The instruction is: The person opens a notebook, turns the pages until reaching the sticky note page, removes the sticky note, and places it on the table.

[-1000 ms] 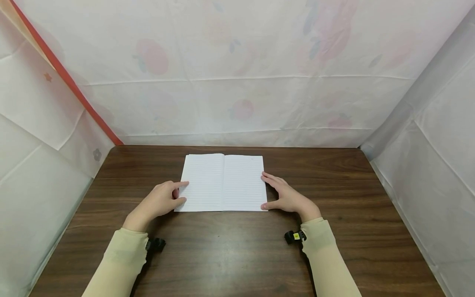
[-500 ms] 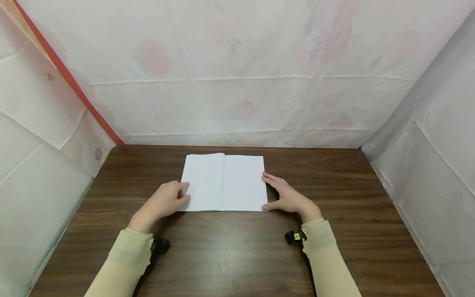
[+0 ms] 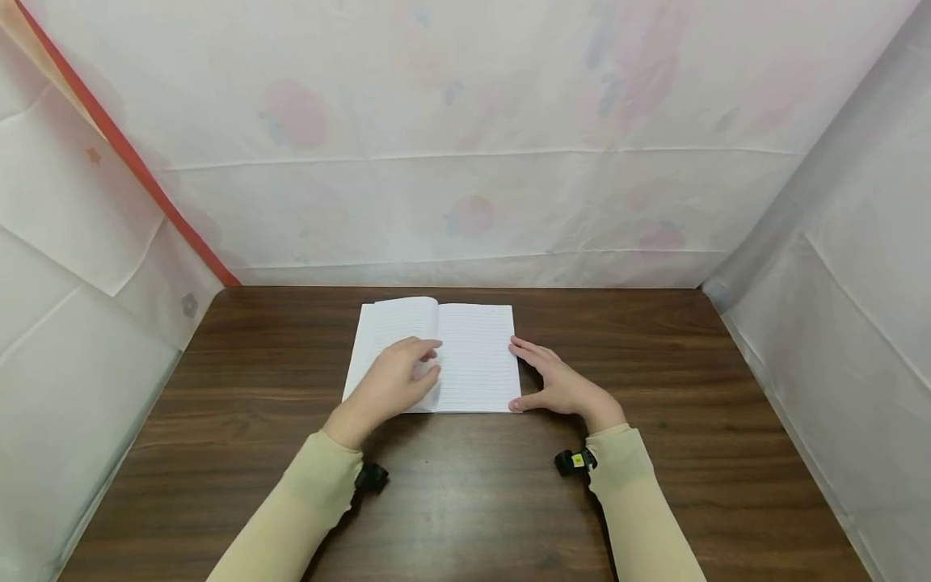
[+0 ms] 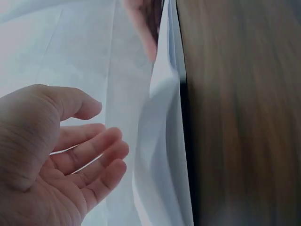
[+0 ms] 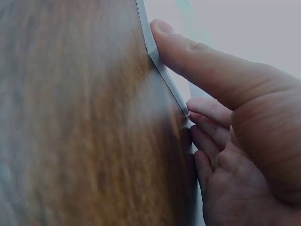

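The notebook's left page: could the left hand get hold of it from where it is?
Probably yes. The left hand hovers over the left page of the open notebook, fingers relaxed, nothing between. The right hand rests at the right edge, out of the way.

We see the left hand reaching forward and inward, fingers loosely extended and slightly curled, thumb apart, gripping nothing. The right hand lies flat, fingers straight and together, thumb spread toward the near edge. Both forearms wear pale sleeves.
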